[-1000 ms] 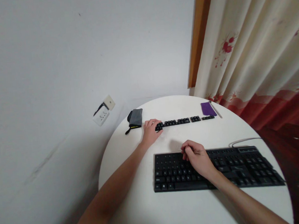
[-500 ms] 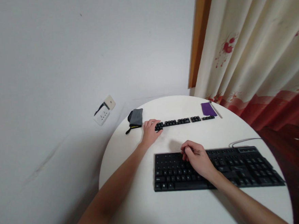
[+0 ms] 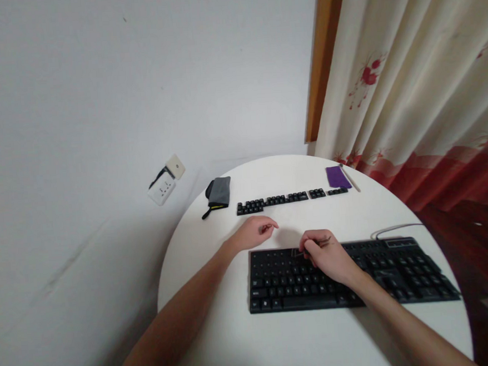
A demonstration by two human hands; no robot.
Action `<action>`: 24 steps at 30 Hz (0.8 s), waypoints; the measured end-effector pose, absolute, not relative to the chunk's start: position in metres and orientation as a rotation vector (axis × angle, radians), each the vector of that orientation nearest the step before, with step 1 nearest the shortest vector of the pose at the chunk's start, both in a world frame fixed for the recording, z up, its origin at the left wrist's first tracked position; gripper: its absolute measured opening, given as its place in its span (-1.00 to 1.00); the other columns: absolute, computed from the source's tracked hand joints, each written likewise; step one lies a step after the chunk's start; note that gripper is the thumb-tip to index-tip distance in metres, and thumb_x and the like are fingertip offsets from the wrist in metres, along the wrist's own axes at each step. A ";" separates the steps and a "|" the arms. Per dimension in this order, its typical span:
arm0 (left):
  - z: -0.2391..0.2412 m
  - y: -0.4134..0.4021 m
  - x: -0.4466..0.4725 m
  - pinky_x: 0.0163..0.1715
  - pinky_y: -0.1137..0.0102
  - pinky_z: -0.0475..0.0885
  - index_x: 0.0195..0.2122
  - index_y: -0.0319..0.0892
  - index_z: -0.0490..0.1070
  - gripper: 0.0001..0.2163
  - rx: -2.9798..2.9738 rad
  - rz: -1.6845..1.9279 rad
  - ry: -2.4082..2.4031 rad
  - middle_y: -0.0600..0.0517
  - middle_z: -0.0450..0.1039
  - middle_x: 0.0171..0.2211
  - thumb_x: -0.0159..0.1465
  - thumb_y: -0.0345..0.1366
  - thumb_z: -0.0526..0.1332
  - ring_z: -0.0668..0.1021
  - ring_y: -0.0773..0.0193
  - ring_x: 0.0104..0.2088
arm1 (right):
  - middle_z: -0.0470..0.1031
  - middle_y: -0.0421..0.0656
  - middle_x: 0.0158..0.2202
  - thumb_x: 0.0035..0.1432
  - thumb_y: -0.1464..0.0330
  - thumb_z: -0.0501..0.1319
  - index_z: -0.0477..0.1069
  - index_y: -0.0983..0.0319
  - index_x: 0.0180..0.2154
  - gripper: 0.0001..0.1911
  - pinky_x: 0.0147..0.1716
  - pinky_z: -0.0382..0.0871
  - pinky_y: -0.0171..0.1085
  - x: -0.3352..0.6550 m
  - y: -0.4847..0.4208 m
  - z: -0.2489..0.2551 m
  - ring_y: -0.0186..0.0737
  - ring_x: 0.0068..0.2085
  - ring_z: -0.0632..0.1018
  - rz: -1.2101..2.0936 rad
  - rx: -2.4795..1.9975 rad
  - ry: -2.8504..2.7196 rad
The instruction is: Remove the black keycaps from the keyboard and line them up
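My right hand (image 3: 322,253) is closed around a thin wire keycap puller (image 3: 324,242) over the upper left part of a black keyboard (image 3: 384,271). The puller's wire end reaches down to the upper key rows, where several keycaps are off. Beyond the keyboard's upper left corner hovers my left hand (image 3: 253,232), its fingers loosely curled and apart, with nothing visible in them. Farther back, loose black keycaps (image 3: 287,199) stand lined up in rows across the white table (image 3: 221,329).
A grey pouch (image 3: 219,192) lies at the back left. At the back right are a purple cloth (image 3: 338,177) and a slim stick-like tool (image 3: 350,178). The keyboard's cable (image 3: 397,227) runs off the right edge. A wall socket (image 3: 162,189) and a curtain (image 3: 380,95) border the table.
My left hand has left the keycap rows and come back toward the keyboard. My right hand has lowered and turned slightly, bringing the puller's wire end down to the keys.
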State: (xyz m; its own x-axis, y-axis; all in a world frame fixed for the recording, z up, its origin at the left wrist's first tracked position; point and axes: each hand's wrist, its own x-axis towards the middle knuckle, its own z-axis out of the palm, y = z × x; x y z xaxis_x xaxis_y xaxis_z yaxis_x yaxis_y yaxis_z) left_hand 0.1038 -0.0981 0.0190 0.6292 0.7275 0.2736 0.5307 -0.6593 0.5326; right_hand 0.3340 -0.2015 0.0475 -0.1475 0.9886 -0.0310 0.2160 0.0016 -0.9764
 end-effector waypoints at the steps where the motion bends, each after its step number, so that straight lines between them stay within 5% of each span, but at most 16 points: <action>1: 0.020 -0.102 0.107 -0.36 0.45 0.42 -0.22 -0.12 0.58 -0.80 2.449 0.611 0.923 0.05 0.57 -0.40 0.26 -0.37 0.15 0.51 0.32 -0.45 | 0.29 -0.28 -0.68 0.05 0.42 0.05 0.42 0.25 -0.57 -0.76 -0.66 0.03 -0.38 0.334 -0.203 0.049 -0.38 -0.65 0.25 1.233 -1.307 -1.526; 12: 0.025 -0.113 0.118 -0.46 0.50 0.32 -0.23 -0.16 0.59 -0.81 2.398 0.420 0.683 0.09 0.49 -0.51 0.20 -0.38 0.20 0.41 0.39 -0.54 | 0.21 -0.29 -0.69 0.03 0.47 0.05 0.39 0.25 -0.60 -0.76 -0.62 -0.01 -0.35 0.333 -0.210 0.053 -0.37 -0.62 0.22 1.225 -1.343 -1.796; 24: 0.021 -0.112 0.122 -0.45 0.54 0.29 -0.21 -0.19 0.60 -0.81 2.340 0.355 0.661 0.10 0.43 -0.55 0.19 -0.38 0.23 0.39 0.42 -0.54 | 0.40 -0.17 -0.57 0.13 0.48 0.04 0.29 0.22 -0.58 -0.74 -0.42 0.11 -0.29 0.304 -0.224 0.043 -0.26 -0.49 0.36 0.787 -1.565 -1.968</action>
State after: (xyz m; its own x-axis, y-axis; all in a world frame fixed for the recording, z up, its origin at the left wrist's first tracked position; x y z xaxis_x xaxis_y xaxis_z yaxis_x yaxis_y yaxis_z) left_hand 0.1219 -0.1124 0.0214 0.8343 0.5462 0.0745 0.3635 -0.6467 0.6706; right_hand 0.3043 -0.2241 0.0430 -0.2132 0.9766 0.0297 0.6869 0.1714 -0.7063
